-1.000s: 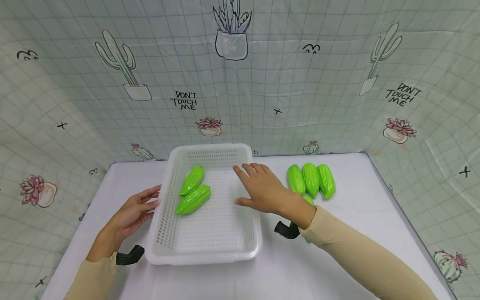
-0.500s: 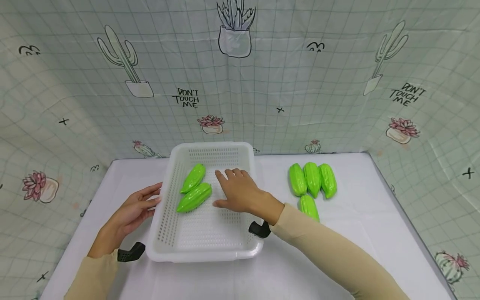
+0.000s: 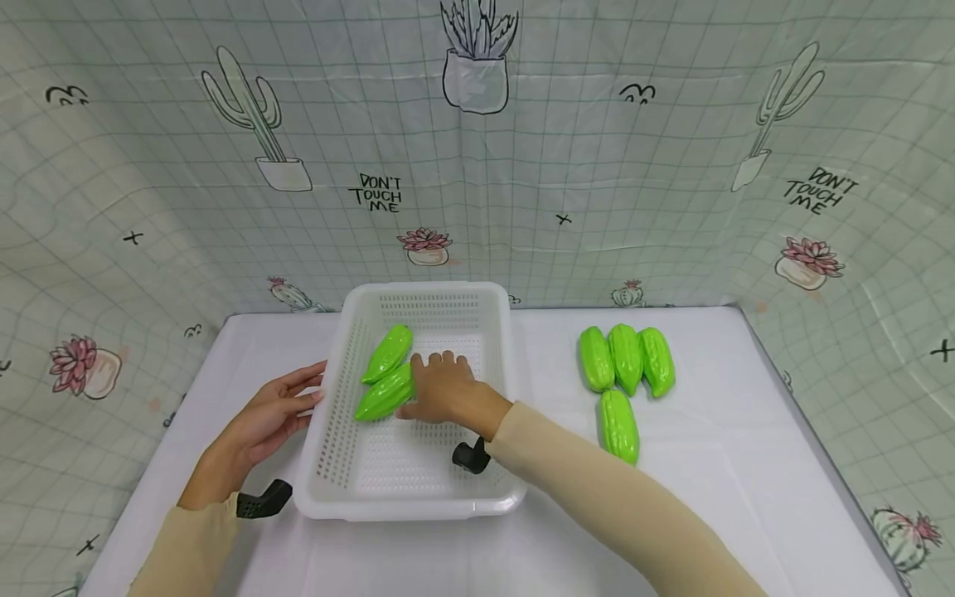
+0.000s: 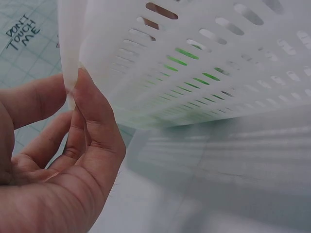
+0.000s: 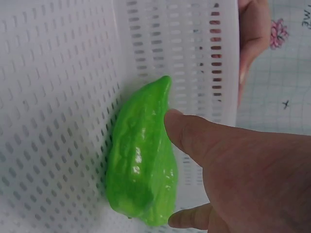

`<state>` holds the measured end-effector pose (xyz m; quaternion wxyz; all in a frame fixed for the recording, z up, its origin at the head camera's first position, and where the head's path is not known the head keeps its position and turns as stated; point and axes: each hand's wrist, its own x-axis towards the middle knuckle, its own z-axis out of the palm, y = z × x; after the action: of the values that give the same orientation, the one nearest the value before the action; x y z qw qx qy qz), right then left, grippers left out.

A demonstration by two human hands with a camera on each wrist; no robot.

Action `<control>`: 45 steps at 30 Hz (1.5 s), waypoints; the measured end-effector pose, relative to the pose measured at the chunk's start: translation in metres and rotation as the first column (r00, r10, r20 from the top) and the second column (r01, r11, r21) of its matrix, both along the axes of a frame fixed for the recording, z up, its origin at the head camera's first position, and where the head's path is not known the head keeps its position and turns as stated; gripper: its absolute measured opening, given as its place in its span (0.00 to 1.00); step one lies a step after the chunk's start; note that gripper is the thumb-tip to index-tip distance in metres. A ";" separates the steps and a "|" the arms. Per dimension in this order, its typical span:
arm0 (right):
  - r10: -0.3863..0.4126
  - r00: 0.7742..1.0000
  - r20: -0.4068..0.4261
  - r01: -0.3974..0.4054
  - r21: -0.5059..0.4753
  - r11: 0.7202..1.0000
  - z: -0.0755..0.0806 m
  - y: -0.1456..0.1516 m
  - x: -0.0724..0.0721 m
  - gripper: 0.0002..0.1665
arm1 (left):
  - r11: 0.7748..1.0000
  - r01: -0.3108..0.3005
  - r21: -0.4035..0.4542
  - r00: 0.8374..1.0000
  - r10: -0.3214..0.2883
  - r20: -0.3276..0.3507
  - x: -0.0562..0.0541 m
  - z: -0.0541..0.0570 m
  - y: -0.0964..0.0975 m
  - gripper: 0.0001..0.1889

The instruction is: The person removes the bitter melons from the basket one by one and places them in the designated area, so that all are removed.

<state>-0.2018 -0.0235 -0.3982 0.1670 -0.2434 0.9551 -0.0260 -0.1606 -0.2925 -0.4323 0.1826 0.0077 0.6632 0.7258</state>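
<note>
In the head view, two green bitter melons lie side by side in the left half of a white perforated plastic basket [image 3: 418, 507]. My right hand [image 3: 448, 394] is inside the basket, over the right end of the nearer bitter melon [image 3: 384, 396]; the farther bitter melon [image 3: 390, 352] lies just behind. In the right wrist view, the thumb [image 5: 182, 128] overlaps the melon's edge near its pointed end, and another fingertip is by the blunt end, with the fingers spread apart. My left hand [image 4: 73, 145] pinches the basket's left rim between thumb and fingers.
To the right of the basket, three bitter melons [image 3: 627, 358] lie in a row on the white table [image 3: 701, 464], with a single bitter melon [image 3: 619, 427] in front of them. A cactus-print cloth [image 3: 477, 182] hangs behind and along both sides.
My right hand has moved left and down from the basket's right side to the nearer bitter melon. The left hand stays at the rim.
</note>
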 end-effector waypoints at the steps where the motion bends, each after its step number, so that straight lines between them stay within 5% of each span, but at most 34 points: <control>1: -0.007 1.000 0.004 0.007 0.000 1.000 -0.001 -0.003 0.000 0.56 | 1.000 -0.001 0.001 1.000 0.001 0.001 0.000 0.000 0.000 0.38; 18: -0.119 0.991 0.065 0.123 -0.061 0.990 -0.015 -0.028 -0.004 0.57 | 0.999 -0.004 -0.041 1.000 0.004 -0.005 0.001 0.002 0.002 0.38; 33: -0.105 0.994 0.041 0.106 -0.006 0.994 -0.020 -0.034 -0.003 0.72 | 0.998 -0.004 -0.065 1.000 0.003 -0.010 -0.001 0.002 0.003 0.38; 45: -0.020 0.998 0.062 0.020 0.012 1.000 -0.019 -0.023 -0.002 0.73 | 0.999 -0.001 -0.053 1.000 0.000 -0.004 0.001 0.002 0.003 0.37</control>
<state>-0.2035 -0.0470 -0.4175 0.1975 -0.2320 0.9520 -0.0300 -0.1597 -0.2899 -0.4299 0.1811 0.0042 0.6825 0.7081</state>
